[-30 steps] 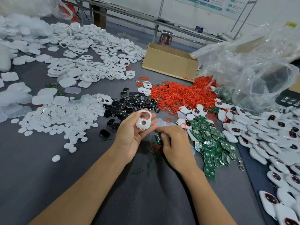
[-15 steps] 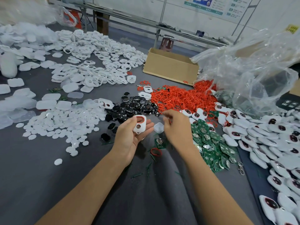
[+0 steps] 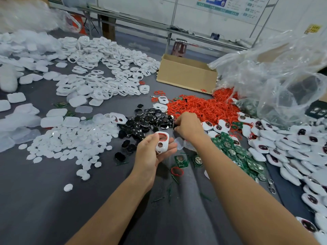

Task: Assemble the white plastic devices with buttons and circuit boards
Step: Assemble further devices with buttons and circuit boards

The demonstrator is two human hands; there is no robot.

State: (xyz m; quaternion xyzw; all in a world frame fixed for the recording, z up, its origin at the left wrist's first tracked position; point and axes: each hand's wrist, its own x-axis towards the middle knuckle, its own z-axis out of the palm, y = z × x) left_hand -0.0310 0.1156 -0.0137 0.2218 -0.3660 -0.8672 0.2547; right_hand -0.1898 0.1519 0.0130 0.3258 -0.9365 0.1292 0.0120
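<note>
My left hand point(image 3: 152, 152) holds a white plastic shell point(image 3: 162, 142) with two openings and a red ring seated in the upper one. My right hand point(image 3: 188, 126) reaches into the right edge of the pile of black buttons point(image 3: 150, 121), fingertips pinched on a black button there. Green circuit boards point(image 3: 235, 152) lie in a heap to the right of my hands, and one board point(image 3: 181, 160) lies just below the left hand. A loose red ring point(image 3: 177, 171) rests on the grey mat.
Red rings point(image 3: 203, 106) are heaped behind the buttons. White round discs point(image 3: 70, 140) spread at left, empty white shells point(image 3: 106, 68) at the back left. Finished white devices point(image 3: 292, 147) crowd the right side. A cardboard box point(image 3: 185, 75) and a clear plastic bag point(image 3: 276, 76) stand behind.
My right hand moved from the mat near the circuit boards up and back to the black button pile. The left hand kept the shell and shifted slightly.
</note>
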